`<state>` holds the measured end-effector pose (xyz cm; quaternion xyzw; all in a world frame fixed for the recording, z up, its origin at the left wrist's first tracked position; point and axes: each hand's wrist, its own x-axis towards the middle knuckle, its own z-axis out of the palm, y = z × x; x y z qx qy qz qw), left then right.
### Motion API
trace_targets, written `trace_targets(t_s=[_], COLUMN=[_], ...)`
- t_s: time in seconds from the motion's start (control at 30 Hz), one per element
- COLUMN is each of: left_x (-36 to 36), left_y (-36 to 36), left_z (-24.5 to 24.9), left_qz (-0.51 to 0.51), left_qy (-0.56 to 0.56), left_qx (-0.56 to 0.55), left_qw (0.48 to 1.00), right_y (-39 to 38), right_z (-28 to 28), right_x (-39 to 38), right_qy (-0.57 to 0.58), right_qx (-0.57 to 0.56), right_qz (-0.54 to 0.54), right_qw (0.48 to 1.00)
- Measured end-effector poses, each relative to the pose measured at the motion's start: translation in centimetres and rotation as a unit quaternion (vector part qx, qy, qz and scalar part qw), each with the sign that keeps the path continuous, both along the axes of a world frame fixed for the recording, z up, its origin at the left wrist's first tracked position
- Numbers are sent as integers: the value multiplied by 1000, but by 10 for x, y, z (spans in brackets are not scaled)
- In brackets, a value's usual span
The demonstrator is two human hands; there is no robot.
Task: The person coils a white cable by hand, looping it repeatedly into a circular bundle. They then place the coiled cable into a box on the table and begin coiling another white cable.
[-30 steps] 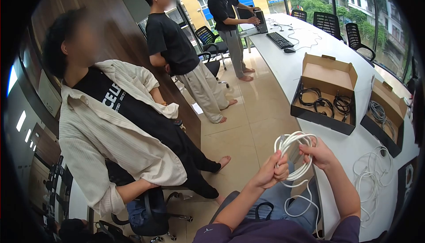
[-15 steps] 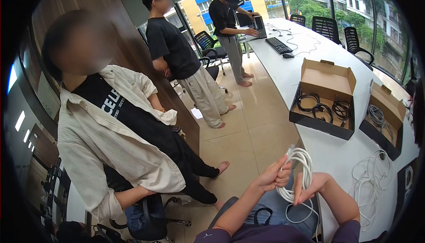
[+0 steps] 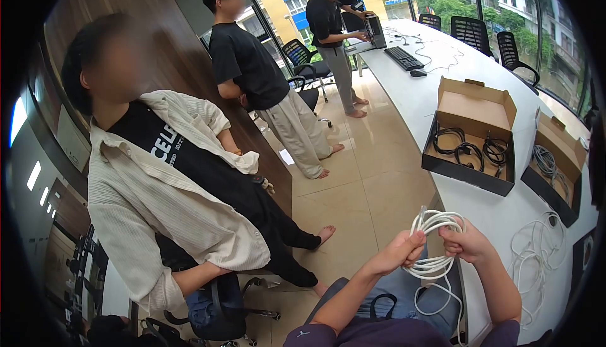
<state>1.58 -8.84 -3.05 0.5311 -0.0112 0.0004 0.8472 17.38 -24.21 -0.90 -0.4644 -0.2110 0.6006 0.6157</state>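
Note:
A white network cable [image 3: 433,268] is wound into a loose coil above my lap. My left hand [image 3: 401,250] is closed around the coil's left side, near a clear plug that sticks up at the top. On the opposite side my right hand [image 3: 466,241] grips the loops, fingers wrapped over them. A loose tail of the cable hangs below the coil in a wide loop over my knees. To the right, a tangle of white cable [image 3: 535,262] lies spread on the white table [image 3: 404,97].
An open box [image 3: 468,181] with black cables stands on the table, beside another box [image 3: 552,189] of grey cable. Farther back lie a keyboard [image 3: 404,58] and mouse [image 3: 418,73]. One person [image 3: 183,176] is close on my left; another [image 3: 249,69] stands behind; a third [image 3: 328,25] handles a computer case [image 3: 375,31].
My right hand has moved up from the coil's lower part to its right side and now grips it there. The coil has turned and opened wider. The view has shifted slightly.

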Motion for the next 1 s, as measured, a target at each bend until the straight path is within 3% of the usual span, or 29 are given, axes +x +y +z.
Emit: trace_targets(t_s=[0.1,0.2,0.3,0.4,0.43,0.57,0.63,0.83,0.93,1.0], left_x=[0,4,12,17,19,44,57,70,70,69], left_y=[-4,-2,1,-9,-11,-18,-23,-29,-35,-28], left_z=[5,0,5,23,24,15,5,0,2,-1], left_qz=[-81,-152,-215,-175,-117,88,157,128,101,59], left_qy=[-16,-24,-17,-16,-3,-4,-20,-52,-77,-46], left_qx=[11,37,74,90,101,160,194,135,130,66], left_qw=[997,987,974,980,988,983,968,981,983,995], right_y=[-10,-16,-18,-20,-20,-22,-24,-24,-29,-35], right_z=[-19,-42,-54,-58,-57,-27,-10,21,13,18], right_x=[14,17,12,12,14,26,28,28,36,34], right_qy=[75,102,102,118,121,37,-41,-184,-263,-244], right_qx=[-38,10,14,27,38,45,-6,-40,-2,-17], right_qz=[98,238,264,280,285,228,151,-161,-195,-178], right_qw=[992,966,959,952,950,972,988,969,945,953])
